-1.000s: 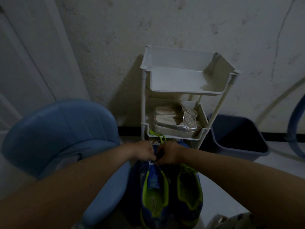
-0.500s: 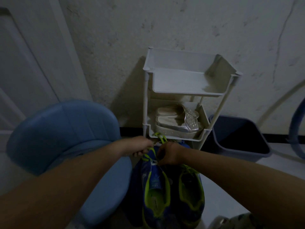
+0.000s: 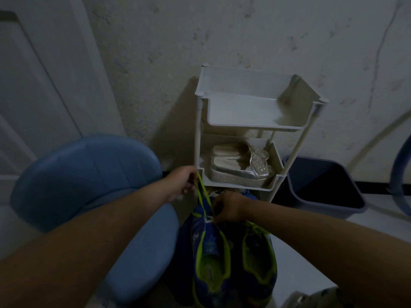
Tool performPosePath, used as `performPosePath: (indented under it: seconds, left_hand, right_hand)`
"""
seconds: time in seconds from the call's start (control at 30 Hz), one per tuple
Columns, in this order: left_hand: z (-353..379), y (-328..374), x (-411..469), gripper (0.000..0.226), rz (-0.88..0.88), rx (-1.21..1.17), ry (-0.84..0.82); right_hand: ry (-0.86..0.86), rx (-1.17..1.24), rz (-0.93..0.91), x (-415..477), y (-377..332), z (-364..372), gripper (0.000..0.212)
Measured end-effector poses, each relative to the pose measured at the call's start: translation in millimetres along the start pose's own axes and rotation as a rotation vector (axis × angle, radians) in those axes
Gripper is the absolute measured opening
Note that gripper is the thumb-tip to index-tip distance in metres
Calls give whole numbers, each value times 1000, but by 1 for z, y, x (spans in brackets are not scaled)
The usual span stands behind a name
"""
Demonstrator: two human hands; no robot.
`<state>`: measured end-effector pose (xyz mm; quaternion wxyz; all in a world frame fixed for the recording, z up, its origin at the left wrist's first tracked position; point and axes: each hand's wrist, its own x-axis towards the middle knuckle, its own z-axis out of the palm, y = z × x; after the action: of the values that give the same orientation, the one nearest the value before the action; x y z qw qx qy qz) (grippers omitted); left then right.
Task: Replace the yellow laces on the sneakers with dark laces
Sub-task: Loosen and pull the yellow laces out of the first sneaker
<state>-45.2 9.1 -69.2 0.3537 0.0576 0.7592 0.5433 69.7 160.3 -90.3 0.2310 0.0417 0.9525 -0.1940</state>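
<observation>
Dim light. Left hand [image 3: 184, 182] is pinching a thin yellow-green lace [image 3: 203, 193], fingers closed on it, holding it taut above the blue fabric sneaker with yellow-green lining [image 3: 211, 263]. Right hand [image 3: 229, 207] is resting at that sneaker's lacing with its fingers curled down; I cannot tell whether they are clamping anything. The sneaker is sitting below the hands, toe toward a white plastic tiered rack [image 3: 255, 116]. A matching second blue sneaker [image 3: 259, 258] is lying just beside it, laced in yellow. Silver platform sandals [image 3: 240, 170] are sitting on the rack's middle shelf. A blue padded chair [image 3: 84, 174] is standing left, a dark grey plastic bin [image 3: 322, 190] right.
</observation>
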Motion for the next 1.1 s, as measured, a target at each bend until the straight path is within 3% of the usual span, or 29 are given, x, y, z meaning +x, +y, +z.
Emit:
performPosePath:
  seconds: [0.23, 0.33, 0.43, 0.57, 0.73, 0.83, 0.93, 1.1]
  left_hand:
    - [-1, 1, -11, 33, 24, 479, -205]
    - [-5, -3, -6, 34, 47, 466, -259]
    - [-8, -5, 0, 31, 30, 392, -210]
    - [-6, -7, 3, 29, 77, 500, -110]
    - [-9, -16, 2, 18, 317, 771, 32]
    - [-1, -19, 1, 22, 370, 656, -38]
    - [9, -10, -4, 24, 359, 553, -81]
    - [3, -9, -3, 24, 353, 791, -120]
  right_hand:
    - [21, 9, -18, 3, 0, 0, 32]
    - [53, 31, -21, 3, 1, 1, 26]
    - [56, 45, -18, 5, 3, 2, 23]
    - [57, 39, -25, 6, 2, 1, 23]
    - [143, 164, -47, 8, -1, 6, 16]
    - [222, 258, -51, 9, -4, 4, 7]
    - [248, 310, -52, 9, -3, 2, 12]
    - [275, 382, -38, 7, -6, -1, 9]
